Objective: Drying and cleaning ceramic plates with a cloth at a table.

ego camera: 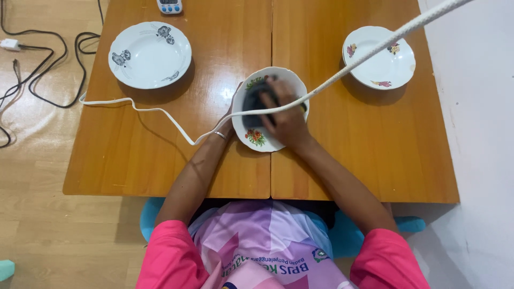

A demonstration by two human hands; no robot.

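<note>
Your right hand [286,115] lies inside the bowl [256,138] with the red flowers, pressing a dark cloth [252,101] against its inner face, fingers spread over the cloth and gripping it. Your left hand [227,124] is curled around the bowl's left rim, holding it; a thin bracelet [220,135] sits at that wrist. The bowl stands near the middle of the surface [160,160], a little toward the near edge, right on the seam where the two wooden halves meet.

A white cord [369,55] runs down from the top right corner of the view, crosses over the bowl and your right hand, dips toward your left forearm and then trails off to the left edge of the surface.

Toward the far left corner stands a white plate [150,53] with grey flower prints, well apart from the bowl. Toward the far right stands a second white plate [379,58] with small coloured flowers, partly crossed by the cord. At the far edge, near the middle, a small white timer [169,6] is cut off by the frame.

On the wooden floor [43,214] to the left, black cables [48,69] loop about, with a white plug [9,44] among them. You wear a pink shirt [267,251].
</note>
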